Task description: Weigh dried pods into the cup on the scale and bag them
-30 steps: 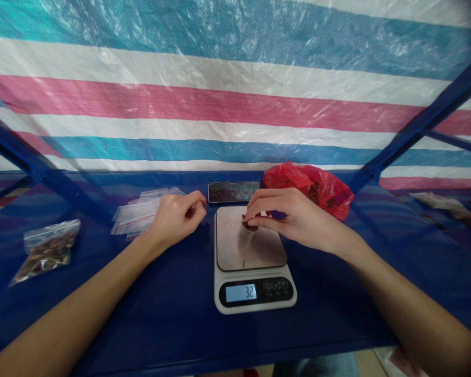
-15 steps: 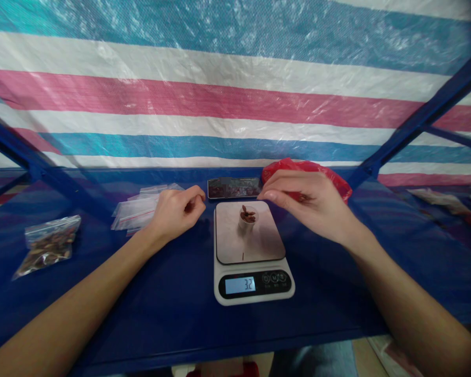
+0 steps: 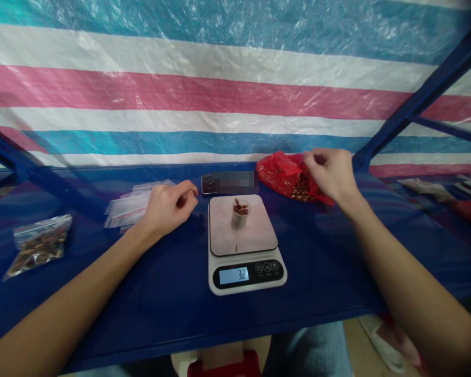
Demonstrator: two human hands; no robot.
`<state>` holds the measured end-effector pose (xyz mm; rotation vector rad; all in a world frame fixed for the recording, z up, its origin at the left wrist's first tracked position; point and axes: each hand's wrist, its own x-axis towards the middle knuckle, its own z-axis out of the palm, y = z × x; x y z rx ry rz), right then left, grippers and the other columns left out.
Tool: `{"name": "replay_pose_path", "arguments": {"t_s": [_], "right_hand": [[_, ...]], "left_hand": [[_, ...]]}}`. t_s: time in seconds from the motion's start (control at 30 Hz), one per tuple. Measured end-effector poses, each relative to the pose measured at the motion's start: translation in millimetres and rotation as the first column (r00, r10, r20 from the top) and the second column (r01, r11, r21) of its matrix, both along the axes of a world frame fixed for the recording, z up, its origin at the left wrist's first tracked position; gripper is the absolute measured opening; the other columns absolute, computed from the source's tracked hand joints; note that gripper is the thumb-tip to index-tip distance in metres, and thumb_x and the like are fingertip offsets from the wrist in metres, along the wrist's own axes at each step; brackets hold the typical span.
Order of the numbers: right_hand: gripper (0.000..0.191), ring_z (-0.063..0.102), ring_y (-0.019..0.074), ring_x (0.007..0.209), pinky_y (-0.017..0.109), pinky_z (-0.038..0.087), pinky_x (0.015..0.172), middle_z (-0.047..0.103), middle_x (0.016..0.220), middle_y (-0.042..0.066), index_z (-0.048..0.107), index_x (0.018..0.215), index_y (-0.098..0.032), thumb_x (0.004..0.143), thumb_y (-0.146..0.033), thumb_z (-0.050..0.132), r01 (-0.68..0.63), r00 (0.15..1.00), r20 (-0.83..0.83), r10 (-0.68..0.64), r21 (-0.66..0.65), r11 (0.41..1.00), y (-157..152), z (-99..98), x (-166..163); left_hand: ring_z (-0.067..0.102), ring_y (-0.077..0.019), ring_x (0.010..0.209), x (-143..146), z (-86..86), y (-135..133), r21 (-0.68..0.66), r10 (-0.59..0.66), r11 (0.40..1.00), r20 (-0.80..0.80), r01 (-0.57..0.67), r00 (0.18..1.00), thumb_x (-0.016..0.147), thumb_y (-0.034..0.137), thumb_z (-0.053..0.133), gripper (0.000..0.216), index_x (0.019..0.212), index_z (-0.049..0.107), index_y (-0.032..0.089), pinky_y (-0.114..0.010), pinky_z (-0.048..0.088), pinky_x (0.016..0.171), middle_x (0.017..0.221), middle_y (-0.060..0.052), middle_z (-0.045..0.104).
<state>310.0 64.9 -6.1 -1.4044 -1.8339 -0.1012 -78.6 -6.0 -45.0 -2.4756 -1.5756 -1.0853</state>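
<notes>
On the white kitchen scale (image 3: 243, 251), whose display reads 3.2, stands a small clear cup (image 3: 239, 215) filled with brown seed-like pieces (image 3: 240, 208). A thin brown bit (image 3: 236, 247) lies on the plate near its front edge. My left hand (image 3: 170, 207) rests loosely curled left of the scale, beside a pile of clear zip bags (image 3: 127, 207), and nothing shows in it. With fingers pinched, my right hand (image 3: 332, 173) is at the red plastic bag (image 3: 278, 170), which has brown pieces (image 3: 303, 189) in its opening; what the fingertips grip is hidden.
A dark phone-like device (image 3: 210, 184), partly blurred out, lies behind the scale. Far left on the blue table (image 3: 160, 309) is a filled zip bag (image 3: 43, 243). Blue frame bars (image 3: 412, 107) slant up at both sides, before a striped tarp (image 3: 220, 94).
My right hand has moved right and away from beside the scale's plate to the red bag, uncovering the pieces in it. The left hand stays curled; the display still reads 3.2.
</notes>
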Motion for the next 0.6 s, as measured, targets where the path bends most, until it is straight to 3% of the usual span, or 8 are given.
{"name": "replay_pose_path", "arguments": {"t_s": [0.13,0.27,0.4,0.6], "right_hand": [[0.017,0.073,0.0291,0.080,0.038,0.051,0.077,0.079,0.085,0.011,0.072,0.077,-0.020,0.084,-0.020,0.056,-0.116,0.967,0.209,0.145,-0.145,0.983,6.5,-12.4,-3.3],[0.026,0.075,0.0331,0.104,0.040,0.055,0.092,0.080,0.111,0.016,0.077,0.097,-0.016,0.080,-0.014,0.058,-0.242,0.928,0.240,0.284,-0.190,0.952,11.1,-23.2,-3.1],[0.028,0.075,0.0316,0.110,0.038,0.055,0.099,0.080,0.112,0.013,0.077,0.099,-0.018,0.078,-0.010,0.061,-0.327,0.907,0.186,0.378,-0.256,0.910,12.2,-32.4,-3.3],[0.037,0.076,0.0319,0.106,0.032,0.056,0.096,0.081,0.108,0.014,0.077,0.095,-0.017,0.069,0.001,0.057,-0.273,0.901,0.242,0.360,-0.328,0.904,12.3,-34.8,-4.5]], "left_hand": [[0.054,-0.0107,0.044,-0.3,0.5,-0.6,0.010,0.000,1.000,0.008,0.000,1.000,0.090,0.026,0.051,0.023,0.079,0.071,0.019,-0.024,0.037,0.052,0.056,0.002,0.064],[0.054,-0.0108,0.045,-1.3,0.0,-0.2,0.018,0.005,1.000,0.005,-0.005,1.000,0.090,0.025,0.051,0.023,0.079,0.071,0.019,-0.024,0.037,0.053,0.054,0.003,0.063],[0.053,-0.0102,0.044,-1.3,0.5,-0.6,0.020,-0.001,1.000,0.009,0.001,1.000,0.090,0.025,0.052,0.022,0.079,0.070,0.019,-0.023,0.037,0.052,0.053,0.003,0.061],[0.054,-0.0106,0.045,-0.1,1.7,-1.1,0.017,0.011,1.000,-0.019,-0.011,1.000,0.090,0.028,0.049,0.026,0.078,0.071,0.019,-0.023,0.037,0.052,0.054,0.002,0.063]]}}
